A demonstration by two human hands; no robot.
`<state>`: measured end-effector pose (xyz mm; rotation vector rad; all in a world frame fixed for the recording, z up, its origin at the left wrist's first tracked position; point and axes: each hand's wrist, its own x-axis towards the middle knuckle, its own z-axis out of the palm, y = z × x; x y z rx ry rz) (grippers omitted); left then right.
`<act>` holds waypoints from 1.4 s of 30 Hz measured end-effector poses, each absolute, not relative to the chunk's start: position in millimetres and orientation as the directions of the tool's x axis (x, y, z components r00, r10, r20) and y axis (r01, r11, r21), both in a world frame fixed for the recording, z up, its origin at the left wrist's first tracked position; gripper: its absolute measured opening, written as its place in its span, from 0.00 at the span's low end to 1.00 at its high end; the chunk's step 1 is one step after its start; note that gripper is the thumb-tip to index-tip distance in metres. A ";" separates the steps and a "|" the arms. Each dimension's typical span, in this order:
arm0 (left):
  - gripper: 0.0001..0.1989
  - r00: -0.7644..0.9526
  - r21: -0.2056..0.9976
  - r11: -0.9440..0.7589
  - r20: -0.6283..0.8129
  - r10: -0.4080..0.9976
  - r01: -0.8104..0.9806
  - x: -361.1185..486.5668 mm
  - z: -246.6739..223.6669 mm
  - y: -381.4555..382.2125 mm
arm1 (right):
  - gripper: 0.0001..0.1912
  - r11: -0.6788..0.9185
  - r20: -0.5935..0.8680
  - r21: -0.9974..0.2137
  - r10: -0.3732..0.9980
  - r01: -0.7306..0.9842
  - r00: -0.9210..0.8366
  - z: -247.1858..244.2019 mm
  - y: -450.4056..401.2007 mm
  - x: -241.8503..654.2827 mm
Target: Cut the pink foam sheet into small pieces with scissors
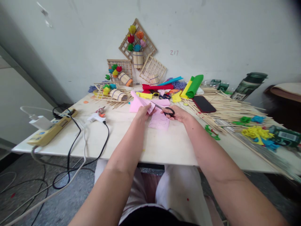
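My left hand [144,112] is closed on a folded sheet of pink felt or crepe paper [138,102]; I cannot tell which material. In my right hand [176,113] are black-handled scissors [169,111], my fingers in and around the loops. Their blades point left, reaching to the pink sheet's edge beside my left fingers. Below the hands, a flat pink piece with faint drawn outlines [160,122] lies on the white table [164,146]. A second pair of scissors [164,96] rests just behind the pink sheet.
Rolled green sheet [194,86], red sheet [157,87], phone [203,104] and many thin wooden sticks [225,103] lie behind and right. A white glue gun [97,117] and power strip [53,127] with cords are left. Stick lattices with coloured flowers [137,40] lean on the wall.
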<state>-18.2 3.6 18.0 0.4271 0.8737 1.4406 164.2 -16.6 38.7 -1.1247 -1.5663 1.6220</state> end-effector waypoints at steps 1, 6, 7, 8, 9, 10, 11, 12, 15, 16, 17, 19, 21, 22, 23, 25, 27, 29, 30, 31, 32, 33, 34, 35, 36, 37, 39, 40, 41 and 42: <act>0.15 -0.095 0.734 0.122 -0.247 0.964 -0.668 -18.5 18.2 3.6 | 0.13 -0.113 -0.160 -0.985 0.879 0.130 -0.449 38.9 -16.8 164.2; 0.13 -0.082 0.742 0.125 -0.236 0.968 -0.658 -19.8 19.4 3.8 | 0.11 -0.107 -0.157 -0.985 0.886 0.137 -0.436 41.9 -20.2 162.9; 0.13 -0.083 0.743 0.125 -0.236 0.968 -0.658 -20.0 19.6 4.0 | 0.11 -0.107 -0.155 -0.985 0.888 0.135 -0.433 42.3 -20.6 162.7; 0.13 -0.083 0.743 0.123 -0.233 0.969 -0.657 -20.3 19.6 4.1 | 0.10 -0.106 -0.154 -0.986 0.889 0.132 -0.431 42.4 -20.9 162.7; 0.13 -0.082 0.745 0.122 -0.231 0.970 -0.656 -20.5 19.6 4.2 | 0.10 -0.106 -0.153 -0.986 0.890 0.131 -0.430 42.2 -20.8 162.8; 0.13 -0.079 0.746 0.124 -0.231 0.970 -0.654 -20.8 19.6 4.3 | 0.10 -0.104 -0.151 -0.986 0.890 0.130 -0.430 41.9 -20.4 163.0; 0.13 -0.072 0.746 0.129 -0.231 0.970 -0.654 -21.0 19.5 4.4 | 0.10 -0.101 -0.148 -0.986 0.890 0.130 -0.432 41.4 -19.9 163.2; 0.14 -0.066 0.745 0.134 -0.233 0.970 -0.653 -21.3 19.5 4.5 | 0.10 -0.097 -0.145 -0.987 0.888 0.130 -0.436 40.7 -19.2 163.6; 0.13 -0.058 0.744 0.144 -0.238 0.969 -0.652 -22.2 18.9 5.1 | 0.10 -0.089 -0.137 -0.988 0.885 0.128 -0.444 38.8 -17.1 164.6; 0.13 -0.057 0.745 0.145 -0.239 0.969 -0.651 -22.5 18.7 5.5 | 0.09 -0.086 -0.135 -0.988 0.886 0.128 -0.444 38.4 -16.6 164.9; 0.12 -0.056 0.746 0.147 -0.240 0.969 -0.650 -22.7 18.4 5.8 | 0.09 -0.085 -0.135 -0.988 0.887 0.131 -0.442 38.2 -16.2 165.2; 0.13 -0.055 0.743 0.148 -0.242 0.969 -0.652 -22.9 18.1 6.3 | 0.09 -0.082 -0.139 -0.986 0.888 0.146 -0.439 38.3 -16.0 165.8; 0.14 -0.057 0.737 0.154 -0.252 0.966 -0.659 -23.0 18.0 6.4 | 0.10 -0.078 -0.142 -0.983 0.889 0.164 -0.435 38.8 -16.3 166.4; 0.15 -0.057 0.734 0.155 -0.255 0.965 -0.661 -22.9 18.0 6.3 | 0.10 -0.074 -0.142 -0.983 0.890 0.170 -0.433 39.1 -16.5 166.7; 0.15 -0.058 0.734 0.155 -0.256 0.965 -0.662 -22.9 18.1 6.2 | 0.10 -0.069 -0.140 -0.982 0.891 0.176 -0.432 39.5 -16.8 167.0; 0.14 -0.059 0.740 0.149 -0.247 0.967 -0.656 -22.9 18.2 5.9 | 0.10 -0.061 -0.137 -0.981 0.890 0.183 -0.434 40.2 -17.3 167.6; 0.13 -0.060 0.750 0.140 -0.233 0.971 -0.647 -23.0 18.3 5.7 | 0.10 -0.059 -0.139 -0.980 0.888 0.190 -0.439 40.9 -17.7 168.3; 0.12 -0.060 0.758 0.135 -0.224 0.973 -0.638 -22.9 18.6 5.3 | 0.11 -0.056 -0.139 -0.979 0.888 0.197 -0.439 41.8 -18.3 169.0; 0.12 -0.062 0.762 0.131 -0.219 0.974 -0.634 -22.8 18.9 5.0 | 0.11 -0.053 -0.138 -0.978 0.889 0.201 -0.437 42.2 -18.6 169.4; 0.12 -0.067 0.766 0.125 -0.214 0.975 -0.631 -22.6 19.3 4.5 | 0.11 -0.049 -0.136 -0.978 0.890 0.205 -0.436 42.5 -18.8 169.7; 0.12 -0.075 0.770 0.115 -0.207 0.975 -0.628 -22.3 19.7 4.0 | 0.12 -0.046 -0.134 -0.977 0.890 0.209 -0.436 42.7 -19.0 170.0; 0.12 -0.084 0.773 0.104 -0.199 0.976 -0.625 -22.0 20.2 3.3 | 0.12 -0.041 -0.133 -0.976 0.889 0.212 -0.438 42.7 -19.0 170.3; 0.12 -0.093 0.777 0.093 -0.192 0.977 -0.623 -21.7 20.8 2.7 | 0.12 -0.038 -0.132 -0.976 0.887 0.215 -0.443 42.6 -19.0 170.5; 0.12 -0.101 0.779 0.086 -0.188 0.977 -0.621 -21.4 21.3 2.0 | 0.12 -0.035 -0.131 -0.976 0.884 0.217 -0.448 42.4 -18.8 170.7; 0.12 -0.105 0.781 0.082 -0.186 0.977 -0.619 -21.2 21.7 1.5 | 0.13 -0.031 -0.129 -0.975 0.881 0.218 -0.454 42.0 -18.6 170.9; 0.12 -0.106 0.783 0.082 -0.186 0.977 -0.616 -21.0 22.1 1.0 | 0.13 -0.027 -0.128 -0.975 0.879 0.219 -0.459 41.8 -18.4 171.0; 0.12 -0.105 0.789 0.086 -0.187 0.977 -0.609 -20.7 22.7 0.1 | 0.13 -0.021 -0.123 -0.975 0.877 0.219 -0.465 41.4 -18.2 171.3; 0.11 -0.106 0.793 0.086 -0.186 0.977 -0.604 -20.5 23.0 -0.3 | 0.13 -0.019 -0.122 -0.975 0.877 0.220 -0.464 41.3 -18.2 171.5; 0.11 -0.104 0.796 0.085 -0.183 0.978 -0.599 -20.4 23.3 -0.7 | 0.14 -0.018 -0.121 -0.975 0.878 0.221 -0.464 41.3 -18.3 171.7; 0.11 -0.101 0.799 0.087 -0.182 0.978 -0.596 -20.2 23.7 -1.3 | 0.14 -0.020 -0.124 -0.975 0.877 0.221 -0.464 41.3 -18.5 171.9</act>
